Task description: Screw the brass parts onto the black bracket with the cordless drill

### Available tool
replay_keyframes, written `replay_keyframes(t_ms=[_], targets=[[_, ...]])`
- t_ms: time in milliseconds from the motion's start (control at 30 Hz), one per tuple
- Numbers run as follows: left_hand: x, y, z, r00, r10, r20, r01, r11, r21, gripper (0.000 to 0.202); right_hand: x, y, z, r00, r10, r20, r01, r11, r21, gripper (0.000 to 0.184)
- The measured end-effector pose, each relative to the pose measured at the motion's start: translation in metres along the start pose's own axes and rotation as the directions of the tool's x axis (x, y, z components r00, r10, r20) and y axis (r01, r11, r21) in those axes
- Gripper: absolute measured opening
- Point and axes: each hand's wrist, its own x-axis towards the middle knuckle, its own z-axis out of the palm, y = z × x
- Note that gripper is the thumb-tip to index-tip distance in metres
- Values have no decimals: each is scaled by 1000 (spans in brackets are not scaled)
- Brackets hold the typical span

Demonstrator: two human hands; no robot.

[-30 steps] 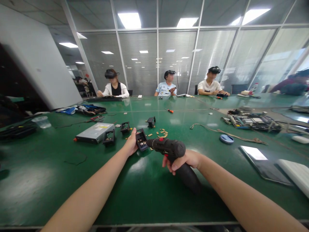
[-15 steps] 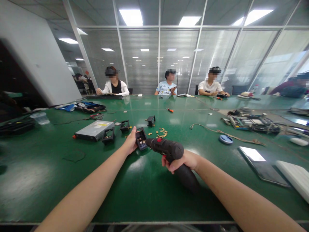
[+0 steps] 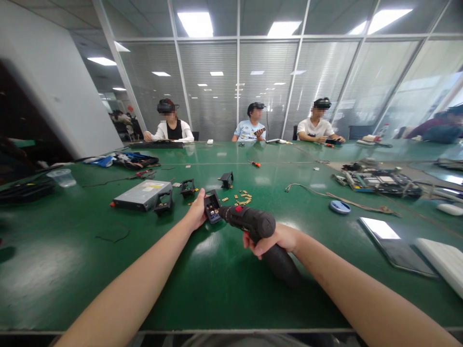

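Note:
My left hand (image 3: 197, 212) grips a small black plastic part (image 3: 211, 206) with brass contacts, holding it tilted on the green table (image 3: 217, 284). My right hand (image 3: 277, 239) is wrapped round the handle of a black electric screwdriver (image 3: 256, 226), whose tip points into the black part. Several small brass pieces (image 3: 241, 197) lie scattered just beyond the part.
A grey drive unit (image 3: 142, 193) and black brackets (image 3: 163, 202) lie at the left. At the right are a blue disc (image 3: 339, 206), a cable (image 3: 325, 195), circuit boards (image 3: 379, 182), a tablet (image 3: 394, 241) and a white keyboard (image 3: 443, 260). Three people sit at the far side.
The view shifted slightly; both hands, the part and the screwdriver stay in nearly the same place.

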Motion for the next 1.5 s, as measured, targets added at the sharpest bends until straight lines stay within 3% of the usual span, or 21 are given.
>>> replay_keyframes(t_ms=[800, 1500], targets=[[-5, 4, 4, 999, -45, 2, 45, 997, -64, 52, -1, -1, -4, 1000, 12, 26, -11, 1000, -23, 37], [-1, 1, 2, 1000, 3, 9, -3, 1000, 4, 50, -2, -3, -3, 1000, 5, 25, -5, 1000, -3, 37]])
